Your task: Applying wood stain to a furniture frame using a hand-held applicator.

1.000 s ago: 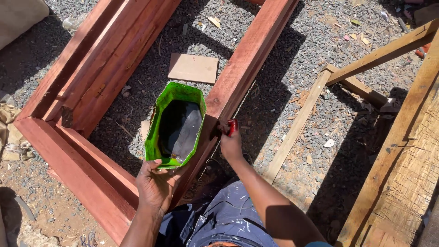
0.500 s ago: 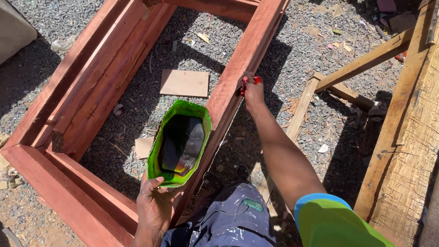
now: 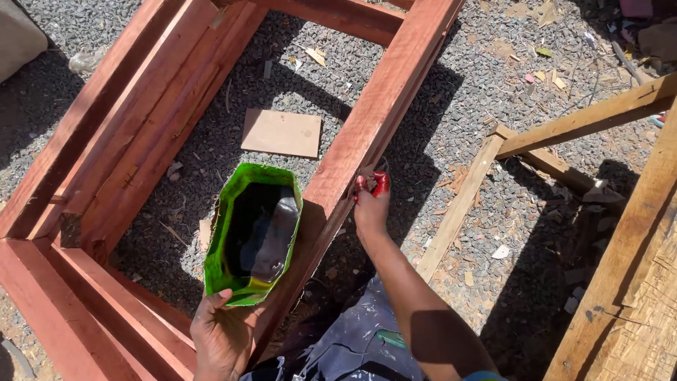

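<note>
Outdoors, grey gravel ground (image 3: 493,92) carries a red-stained rectangular timber frame (image 3: 367,134). Left grip (image 3: 222,335) pinches a green cut-open plastic container of dark liquid (image 3: 254,233) at seven o'clock; right grip (image 3: 370,204) pinches a red-smeared brush (image 3: 381,183) against the frame.

Left hand (image 3: 220,337) cupped upward, right hand (image 3: 369,212) outstretched, fingers (image 3: 371,185) pinched.
</note>
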